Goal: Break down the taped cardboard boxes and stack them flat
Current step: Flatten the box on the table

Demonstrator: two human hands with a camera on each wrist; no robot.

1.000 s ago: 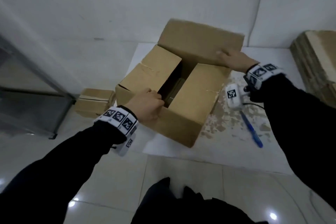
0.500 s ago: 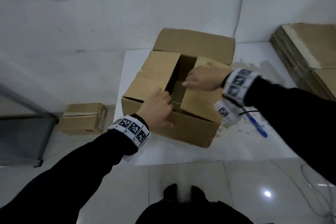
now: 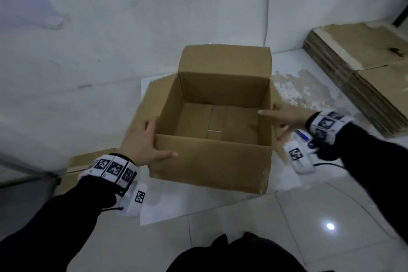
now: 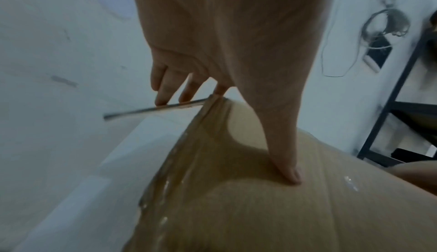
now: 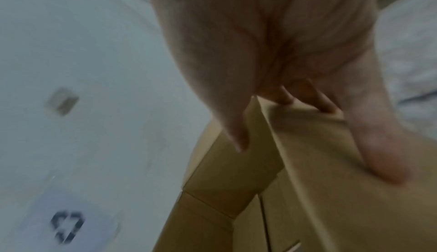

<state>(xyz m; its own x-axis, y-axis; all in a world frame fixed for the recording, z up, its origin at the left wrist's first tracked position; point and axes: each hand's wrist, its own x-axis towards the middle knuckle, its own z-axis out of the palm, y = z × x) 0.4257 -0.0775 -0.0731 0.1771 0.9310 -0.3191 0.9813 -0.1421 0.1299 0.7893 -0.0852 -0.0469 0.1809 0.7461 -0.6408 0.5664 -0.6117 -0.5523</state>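
A brown cardboard box (image 3: 209,161) stands upright on a white sheet, its top open and its flaps turned outward; the far flap (image 3: 225,59) stands up. Its inside is bare, with a tape seam (image 3: 215,131) on the bottom. My left hand (image 3: 141,141) is at the near left corner. Its thumb (image 4: 288,170) presses flat on the front wall and its straight fingers (image 4: 163,95) touch the left flap's edge. Clear tape (image 4: 170,181) runs down that corner. My right hand (image 3: 287,115) holds the right flap (image 5: 331,162), thumb on one face, fingers over its edge, index finger past the rim.
A stack of flattened cardboard (image 3: 364,77) lies at the right by the wall. A small taped box (image 3: 88,161) sits left, partly behind my left wrist. A blue pen (image 3: 302,136) lies under my right wrist. A black metal rack (image 4: 390,106) stands nearby.
The two side flaps, half shut before, have swung outward and the inside now shows. My right hand moved from the far flap to the right one; my left slid to the corner.
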